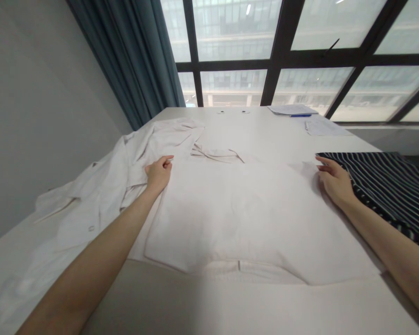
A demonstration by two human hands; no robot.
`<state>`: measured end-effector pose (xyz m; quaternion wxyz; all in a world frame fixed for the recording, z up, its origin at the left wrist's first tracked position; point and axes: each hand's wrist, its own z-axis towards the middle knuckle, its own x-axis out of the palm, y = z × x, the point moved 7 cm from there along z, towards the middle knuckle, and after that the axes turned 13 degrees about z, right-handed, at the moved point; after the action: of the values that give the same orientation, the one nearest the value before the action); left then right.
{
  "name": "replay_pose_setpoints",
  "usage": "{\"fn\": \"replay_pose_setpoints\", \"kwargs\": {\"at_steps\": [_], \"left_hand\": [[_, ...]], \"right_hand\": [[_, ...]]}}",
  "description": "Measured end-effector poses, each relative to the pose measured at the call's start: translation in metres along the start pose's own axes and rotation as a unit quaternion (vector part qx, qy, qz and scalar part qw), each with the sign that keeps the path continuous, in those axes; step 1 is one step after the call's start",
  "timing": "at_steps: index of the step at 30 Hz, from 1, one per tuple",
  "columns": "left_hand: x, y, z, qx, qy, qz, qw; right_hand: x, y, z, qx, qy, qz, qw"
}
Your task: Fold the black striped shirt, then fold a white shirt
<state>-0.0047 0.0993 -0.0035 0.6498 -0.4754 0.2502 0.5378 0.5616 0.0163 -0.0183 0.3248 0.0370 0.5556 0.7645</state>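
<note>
A white garment (244, 214) lies spread flat in front of me, its gathered near edge (258, 272) showing a small dark tag. At its far left corner, my left hand (159, 173) is closed in a pinch on the cloth. My right hand (335, 179) pinches the far right corner, which looks slightly lifted. Thin cords (216, 156) lie loose just beyond the far edge, between the two hands. More white clothing (108, 172), crumpled and with a small buckle-like piece on it, lies left of my left hand.
A black-and-white striped cloth (398, 186) lies at the right, beside my right forearm. Papers (293, 110) and a blue pen (300, 115) rest at the far right of the white table (254, 132). Behind stand a blue curtain (132, 56) and windows with dark frames (233, 66).
</note>
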Motion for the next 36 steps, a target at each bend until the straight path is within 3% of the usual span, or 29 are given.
{"fn": "replay_pose_setpoints", "kwargs": {"at_steps": [6, 10, 19, 22, 25, 29, 32, 36], "left_hand": [[0.000, -0.001, -0.001, 0.011, -0.008, -0.012, 1.000], [-0.003, -0.003, -0.001, 0.007, -0.013, -0.014, 1.000], [-0.006, 0.002, 0.000, -0.022, -0.011, -0.038, 0.999], [-0.005, 0.009, 0.006, -0.047, 0.022, -0.067, 0.996], [-0.008, 0.011, 0.011, -0.052, 0.100, -0.083, 0.990], [-0.019, 0.002, 0.011, -0.002, 0.213, -0.096, 0.972], [-0.026, -0.003, 0.010, 0.039, 0.238, -0.099, 0.965], [-0.028, -0.002, 0.013, 0.043, 0.228, -0.097, 0.968]], "right_hand": [[-0.002, -0.007, 0.003, 0.052, -0.029, 0.097, 0.994], [-0.003, -0.001, 0.001, 0.056, -0.039, 0.086, 0.994], [0.003, 0.015, -0.006, 0.043, 0.010, -0.026, 0.999], [0.001, 0.015, -0.004, 0.036, 0.001, -0.048, 0.998], [0.001, 0.014, -0.003, 0.033, 0.001, -0.064, 0.997], [0.001, 0.015, -0.002, 0.016, -0.003, -0.095, 0.995], [0.001, 0.016, -0.002, 0.010, -0.009, -0.117, 0.993], [0.001, 0.016, -0.002, -0.003, -0.007, -0.131, 0.991]]}}
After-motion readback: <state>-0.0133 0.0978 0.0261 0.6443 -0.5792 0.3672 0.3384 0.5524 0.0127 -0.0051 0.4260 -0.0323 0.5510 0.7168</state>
